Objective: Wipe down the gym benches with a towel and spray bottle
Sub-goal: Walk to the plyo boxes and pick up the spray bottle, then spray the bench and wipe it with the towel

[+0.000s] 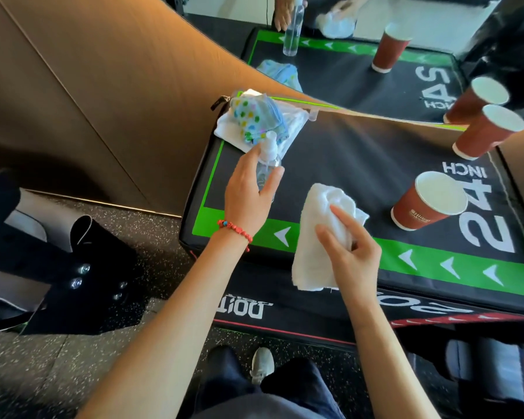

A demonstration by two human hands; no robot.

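the left hand (248,192) curls its fingers and thumb round a clear plastic spray bottle (268,164), which stands upright on the worktop (360,152), long axis vertical, its white pump head just above the fingertips. which way the nozzle faces cannot be told. a red bead bracelet (235,231) circles that wrist.

the right hand (351,249) pinches a white terry towel (318,234); the forefinger lies straight on the bunched cloth while the other fingers curl into its folds. the towel is soft, nubbly and crumpled, its long axis running from the near edge of the worktop, below the hand, away towards the middle; its near end hangs over the edge.

the worktop is a padded black box with a matte top, green border and white arrowheads, printed "24 inch". just beyond the left hand lies a folded dotted cloth (254,119) in a clear bag. to the right of the right hand stands a red-brown paper cup (427,201), and further off another (487,131) leans against a mirror.
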